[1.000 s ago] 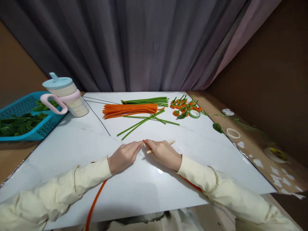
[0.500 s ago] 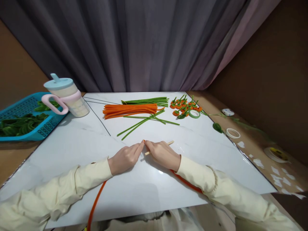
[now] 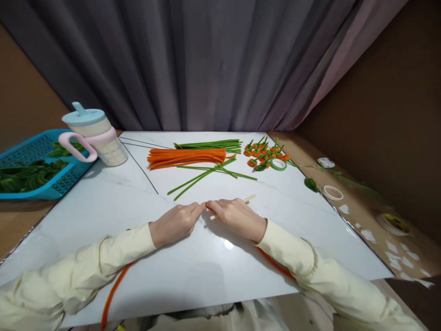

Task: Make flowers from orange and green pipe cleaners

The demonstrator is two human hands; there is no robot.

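Observation:
Over the near middle of the table, my left hand [image 3: 175,225] and my right hand [image 3: 237,218] meet at the fingertips. Both pinch an orange pipe cleaner [image 3: 115,293], of which a small bend shows between the fingers. Its lengths reappear beside the left forearm and below the right sleeve. A thin wooden stick [image 3: 251,198] sits in my right hand, both ends sticking out. Beyond the hands lie loose green pipe cleaners [image 3: 191,183], a bundle of orange pipe cleaners [image 3: 186,157] and a green bundle [image 3: 208,145].
Small orange pieces with green stems [image 3: 253,162] cluster at the back right beside a green tape roll [image 3: 278,164]. A lidded cup [image 3: 112,149] and a blue basket [image 3: 64,186] stand left. White tape [image 3: 332,193] and paper scraps [image 3: 368,236] lie on the right.
My hands have drawn slightly apart at the wrists, the right one shifting rightward with the stick. More orange shows between the fingertips. The left length of pipe cleaner has swung further left.

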